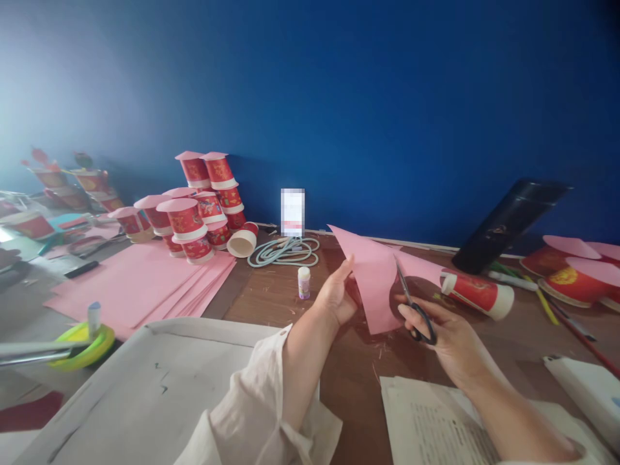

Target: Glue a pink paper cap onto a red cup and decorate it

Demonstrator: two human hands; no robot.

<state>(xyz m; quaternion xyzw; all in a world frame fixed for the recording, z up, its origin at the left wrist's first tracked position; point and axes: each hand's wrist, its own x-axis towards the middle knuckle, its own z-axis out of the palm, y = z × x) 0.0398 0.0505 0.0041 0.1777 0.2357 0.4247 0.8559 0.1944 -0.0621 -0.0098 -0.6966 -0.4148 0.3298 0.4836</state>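
My left hand (340,294) grips a sheet of pink paper (372,278) by its left side and holds it up off the table. A curved edge runs down the sheet's right part. Closed round the handles of black-handled scissors (420,323), my right hand (448,336) is at the paper's right. The blades (403,279) point up and away from me, along the curved edge. Just beyond the right hand, a red paper cup (477,296) lies on its side. A small white bottle (303,284) stands left of my left hand.
Red cups with pink paper tops (181,221) are stacked at the left, beside pink sheets (126,284). A coiled cable (283,252) lies below a bright screen (292,213). A black cylinder (508,226) leans at right. Printed papers (431,420) lie near me.
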